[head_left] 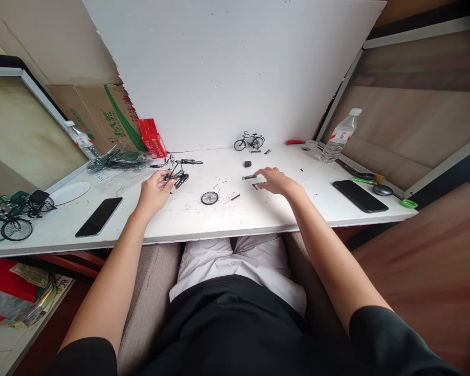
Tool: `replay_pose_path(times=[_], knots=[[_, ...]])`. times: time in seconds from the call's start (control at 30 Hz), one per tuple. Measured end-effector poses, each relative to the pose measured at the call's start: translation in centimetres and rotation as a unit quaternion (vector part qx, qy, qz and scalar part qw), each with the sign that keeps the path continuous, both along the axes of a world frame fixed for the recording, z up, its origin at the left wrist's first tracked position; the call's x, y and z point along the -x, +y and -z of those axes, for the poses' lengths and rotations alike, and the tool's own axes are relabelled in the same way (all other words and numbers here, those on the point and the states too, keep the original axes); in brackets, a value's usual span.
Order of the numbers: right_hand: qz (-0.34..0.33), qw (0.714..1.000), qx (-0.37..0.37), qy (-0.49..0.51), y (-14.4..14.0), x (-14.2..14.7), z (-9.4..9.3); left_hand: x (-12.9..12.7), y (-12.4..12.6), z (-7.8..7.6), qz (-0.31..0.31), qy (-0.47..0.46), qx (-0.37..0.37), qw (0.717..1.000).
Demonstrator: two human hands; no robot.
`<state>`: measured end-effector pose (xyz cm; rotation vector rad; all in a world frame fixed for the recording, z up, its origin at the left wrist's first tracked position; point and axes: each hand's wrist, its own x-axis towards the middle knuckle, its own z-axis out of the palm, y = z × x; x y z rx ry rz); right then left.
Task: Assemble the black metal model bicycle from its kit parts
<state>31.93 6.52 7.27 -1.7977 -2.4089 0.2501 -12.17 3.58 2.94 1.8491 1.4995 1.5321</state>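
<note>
Pinched between the fingers of the left hand is a partly built model bicycle frame, held just above the white table; the right hand is spread flat with fingers apart, nothing gripped, its fingertips touching small dark parts on the tabletop.

With the table taken as the landmark, the rest is placed as follows. A white board is stood upright along the table's far edge. A cardboard box with green print is leaned at the far left corner, with a red packet beside it. A clear bag of dark-green parts is laid on the far left of the table. Finished model bicycles are seen at the left end, next to a white plate. A water bottle is stood at the far right. One black phone is laid on the left near edge, and a second phone on the right. A completed small bicycle is stood at the far middle, against the board. A loose wheel is laid flat at the table's centre, between the two hands, with a thin rod just beside it. A small black block is set beyond the right hand.
</note>
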Motion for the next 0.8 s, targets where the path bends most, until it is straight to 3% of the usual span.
replay_pose_path(times=[0.17, 0.4, 0.63, 0.8], knots=[[0.042, 0.995, 0.078, 0.041, 0.8, -3.1, 0.9, -0.3, -0.2, -0.1, 0.010, -0.017, 0.007, 1.000], [0.042, 0.990, 0.049, 0.123, 2.4, -4.4, 2.9, -0.4, -0.3, 0.0, 0.009, -0.026, 0.006, 1.000], [0.028, 0.983, -0.015, 0.179, 2.3, -5.9, 1.6, -0.3, -0.5, -0.4, 0.006, -0.029, 0.012, 0.999], [0.051, 0.976, -0.009, 0.212, 2.4, -7.5, 1.6, -0.4, -0.6, -0.7, 0.012, -0.049, 0.010, 0.999]])
